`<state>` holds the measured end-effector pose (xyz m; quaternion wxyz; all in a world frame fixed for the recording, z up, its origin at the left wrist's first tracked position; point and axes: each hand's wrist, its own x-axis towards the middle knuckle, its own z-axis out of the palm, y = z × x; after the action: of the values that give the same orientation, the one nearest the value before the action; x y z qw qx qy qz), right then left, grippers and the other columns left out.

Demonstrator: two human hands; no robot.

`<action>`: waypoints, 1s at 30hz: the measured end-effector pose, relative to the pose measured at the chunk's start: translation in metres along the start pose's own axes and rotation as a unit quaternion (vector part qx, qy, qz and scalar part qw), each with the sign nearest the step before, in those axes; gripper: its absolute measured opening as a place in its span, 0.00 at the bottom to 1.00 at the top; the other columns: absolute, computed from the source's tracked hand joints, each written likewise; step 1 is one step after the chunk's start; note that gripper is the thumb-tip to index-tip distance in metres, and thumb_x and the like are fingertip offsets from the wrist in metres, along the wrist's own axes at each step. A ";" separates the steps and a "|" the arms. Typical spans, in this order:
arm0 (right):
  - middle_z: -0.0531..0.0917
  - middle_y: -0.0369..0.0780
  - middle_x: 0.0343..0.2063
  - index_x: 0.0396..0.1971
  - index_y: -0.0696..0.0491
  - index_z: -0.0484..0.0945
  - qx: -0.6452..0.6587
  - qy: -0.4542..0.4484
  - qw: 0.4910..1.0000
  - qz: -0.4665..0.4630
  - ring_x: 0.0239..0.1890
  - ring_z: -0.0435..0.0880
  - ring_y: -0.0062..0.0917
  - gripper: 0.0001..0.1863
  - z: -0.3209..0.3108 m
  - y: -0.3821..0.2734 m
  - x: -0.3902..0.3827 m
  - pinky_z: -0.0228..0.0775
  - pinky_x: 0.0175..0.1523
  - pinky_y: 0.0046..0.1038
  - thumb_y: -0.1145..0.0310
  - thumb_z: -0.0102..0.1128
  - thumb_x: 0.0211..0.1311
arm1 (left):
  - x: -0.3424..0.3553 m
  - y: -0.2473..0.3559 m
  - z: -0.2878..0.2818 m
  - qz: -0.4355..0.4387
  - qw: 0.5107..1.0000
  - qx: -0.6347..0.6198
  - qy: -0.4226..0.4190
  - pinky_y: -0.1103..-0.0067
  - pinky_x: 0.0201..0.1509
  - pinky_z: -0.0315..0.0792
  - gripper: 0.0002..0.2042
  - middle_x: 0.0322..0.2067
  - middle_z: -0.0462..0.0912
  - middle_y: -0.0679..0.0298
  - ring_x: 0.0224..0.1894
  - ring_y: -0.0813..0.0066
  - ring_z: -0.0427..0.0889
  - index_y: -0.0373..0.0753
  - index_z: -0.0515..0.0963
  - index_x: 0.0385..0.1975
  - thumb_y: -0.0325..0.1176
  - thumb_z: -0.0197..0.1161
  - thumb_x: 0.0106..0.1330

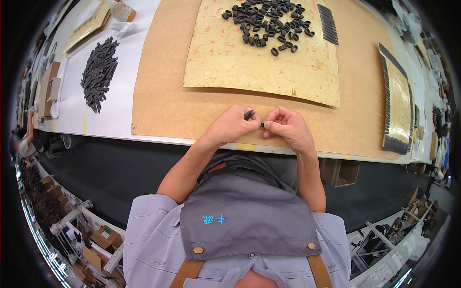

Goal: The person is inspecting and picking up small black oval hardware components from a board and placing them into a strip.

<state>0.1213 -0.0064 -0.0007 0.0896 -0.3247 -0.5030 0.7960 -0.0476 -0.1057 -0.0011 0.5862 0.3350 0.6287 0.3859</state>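
Observation:
My left hand (236, 125) is closed around a few thin black strips (249, 114) that stick up between thumb and fingers, over the brown paper (163, 115) at the table's front. My right hand (282, 125) pinches a small black piece (262, 125) between the two hands, its fingers curled. Above them lies a yellowish board (259, 77) with a heap of black loops (269, 26) and a row of black strips (328, 24) along its right edge. A pile of loose black strips (99, 74) lies on the white surface to the left.
A second board (397, 98) fringed with black strips lies at the right. Small cardboard pieces (48, 89), a container (122, 12) and another board sit at left. A carton (338, 170) is under the table edge. Another person (24, 144) stands at far left.

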 end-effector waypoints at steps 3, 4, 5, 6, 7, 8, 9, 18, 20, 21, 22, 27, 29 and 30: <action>0.79 0.37 0.24 0.28 0.59 0.73 0.000 0.001 1.000 0.000 0.25 0.80 0.18 0.04 0.001 0.000 -0.001 0.74 0.35 0.19 0.77 0.60 0.55 | -0.003 0.002 0.001 0.002 1.000 -0.001 -0.001 0.83 0.24 0.61 0.07 0.17 0.70 0.72 0.22 0.86 0.65 0.35 0.74 0.21 0.32 0.58 0.53; 0.79 0.37 0.24 0.28 0.59 0.73 0.001 0.001 1.000 0.001 0.25 0.80 0.18 0.04 0.001 0.000 -0.001 0.74 0.35 0.19 0.77 0.60 0.55 | -0.003 0.003 0.001 0.002 1.000 -0.001 -0.001 0.83 0.24 0.61 0.07 0.17 0.70 0.72 0.22 0.86 0.65 0.35 0.74 0.21 0.32 0.58 0.53; 0.79 0.37 0.24 0.28 0.59 0.73 0.001 0.000 1.000 0.001 0.25 0.80 0.18 0.04 0.001 0.001 -0.002 0.74 0.35 0.19 0.77 0.60 0.55 | -0.003 0.003 0.001 -0.001 1.000 0.000 -0.001 0.83 0.24 0.61 0.07 0.17 0.70 0.72 0.22 0.86 0.64 0.34 0.74 0.21 0.32 0.58 0.53; 0.78 0.37 0.24 0.28 0.59 0.73 -0.001 0.002 1.000 -0.002 0.25 0.80 0.17 0.04 0.002 0.001 -0.002 0.75 0.34 0.20 0.77 0.60 0.55 | -0.004 0.003 0.001 -0.003 1.000 0.001 0.000 0.83 0.24 0.61 0.07 0.17 0.70 0.72 0.22 0.86 0.64 0.34 0.74 0.21 0.32 0.58 0.53; 0.78 0.36 0.24 0.27 0.59 0.73 -0.003 0.004 1.000 -0.004 0.24 0.79 0.17 0.04 0.002 0.001 -0.002 0.75 0.34 0.20 0.77 0.59 0.55 | -0.004 0.002 0.001 -0.003 1.000 0.001 0.000 0.83 0.24 0.61 0.07 0.17 0.70 0.72 0.22 0.86 0.64 0.34 0.74 0.21 0.32 0.58 0.53; 0.78 0.36 0.24 0.27 0.59 0.73 -0.002 0.004 1.000 -0.004 0.24 0.79 0.17 0.04 0.003 0.002 -0.002 0.75 0.34 0.20 0.77 0.59 0.55 | -0.004 0.000 0.002 0.011 1.000 0.003 -0.006 0.85 0.21 0.58 0.06 0.17 0.68 0.74 0.20 0.88 0.63 0.35 0.75 0.22 0.31 0.59 0.55; 0.77 0.36 0.23 0.28 0.59 0.72 -0.012 0.005 1.000 -0.007 0.24 0.79 0.17 0.04 0.004 0.004 -0.003 0.76 0.34 0.21 0.77 0.59 0.55 | -0.004 -0.001 0.002 0.025 1.000 0.005 -0.012 0.87 0.19 0.56 0.05 0.17 0.67 0.75 0.18 0.90 0.62 0.37 0.75 0.24 0.31 0.59 0.56; 0.76 0.34 0.22 0.32 0.58 0.73 -0.038 -0.035 0.998 0.025 0.21 0.76 0.14 0.07 -0.005 -0.006 -0.006 0.70 0.28 0.18 0.69 0.55 0.62 | -0.009 0.000 0.002 0.034 0.999 -0.002 -0.013 0.85 0.24 0.59 0.06 0.18 0.68 0.75 0.22 0.88 0.63 0.35 0.74 0.22 0.30 0.58 0.54; 0.76 0.33 0.22 0.32 0.58 0.73 -0.073 -0.030 0.996 0.040 0.20 0.75 0.14 0.09 -0.008 -0.010 -0.007 0.69 0.27 0.17 0.66 0.53 0.64 | -0.007 -0.003 0.001 0.033 0.999 -0.011 -0.016 0.85 0.24 0.59 0.06 0.18 0.68 0.75 0.22 0.88 0.63 0.35 0.74 0.22 0.30 0.58 0.55; 0.76 0.33 0.21 0.31 0.57 0.74 -0.107 -0.059 0.991 0.048 0.19 0.75 0.14 0.11 -0.009 -0.012 -0.006 0.68 0.26 0.16 0.64 0.52 0.65 | -0.006 -0.004 0.000 0.033 0.999 -0.020 -0.020 0.85 0.25 0.60 0.06 0.18 0.68 0.74 0.22 0.88 0.63 0.34 0.74 0.22 0.31 0.58 0.55; 0.76 0.33 0.21 0.31 0.57 0.75 -0.139 -0.088 0.985 0.056 0.19 0.74 0.14 0.13 -0.009 -0.013 -0.006 0.67 0.26 0.15 0.63 0.51 0.66 | -0.006 -0.002 0.000 0.034 0.999 -0.019 -0.021 0.85 0.25 0.60 0.06 0.18 0.68 0.74 0.22 0.88 0.63 0.34 0.74 0.22 0.31 0.58 0.55; 0.70 0.30 0.15 0.22 0.57 0.75 -0.200 -0.074 0.977 0.010 0.18 0.66 0.11 0.12 0.001 -0.015 -0.005 0.58 0.23 0.18 0.66 0.53 0.61 | -0.005 0.003 -0.004 0.066 0.997 0.033 -0.028 0.87 0.21 0.57 0.07 0.18 0.68 0.75 0.20 0.90 0.63 0.36 0.76 0.26 0.33 0.60 0.59; 0.66 0.29 0.13 0.19 0.58 0.74 -0.228 -0.038 0.971 -0.066 0.18 0.61 0.11 0.12 0.004 -0.008 -0.004 0.52 0.22 0.20 0.67 0.54 0.58 | -0.008 0.007 -0.006 0.033 0.999 -0.006 -0.042 0.87 0.21 0.59 0.07 0.18 0.68 0.75 0.20 0.90 0.63 0.37 0.75 0.26 0.34 0.60 0.59; 0.65 0.29 0.12 0.18 0.58 0.73 -0.215 -0.032 0.972 -0.087 0.19 0.59 0.11 0.11 0.006 -0.004 -0.005 0.50 0.22 0.21 0.68 0.54 0.57 | -0.008 0.004 -0.006 0.013 0.999 -0.026 -0.046 0.86 0.22 0.60 0.08 0.18 0.69 0.74 0.21 0.89 0.64 0.36 0.75 0.25 0.34 0.60 0.59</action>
<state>0.1213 -0.0113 0.0063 0.0708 -0.2659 -0.6915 0.6679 -0.0527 -0.1112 0.0065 0.6176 0.3452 0.5867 0.3940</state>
